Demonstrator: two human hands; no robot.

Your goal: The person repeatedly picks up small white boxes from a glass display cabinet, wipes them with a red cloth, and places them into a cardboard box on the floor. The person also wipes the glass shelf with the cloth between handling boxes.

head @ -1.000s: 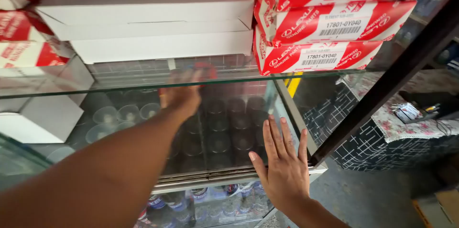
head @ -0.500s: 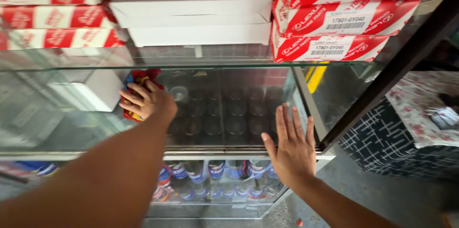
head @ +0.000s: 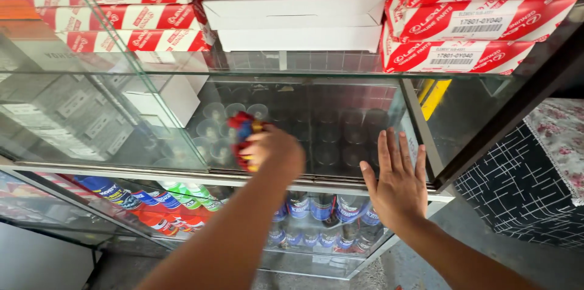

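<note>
The left hand (head: pixel 275 150) reaches inside the glass display case (head: pixel 420 126), its fingers curled tight around a small red, blue and yellow can (head: pixel 242 132) held above the rows of dark cans (head: pixel 340 138) on the shelf. The right hand (head: pixel 398 183) lies flat against the case's glass front, fingers straight and spread, holding nothing.
</note>
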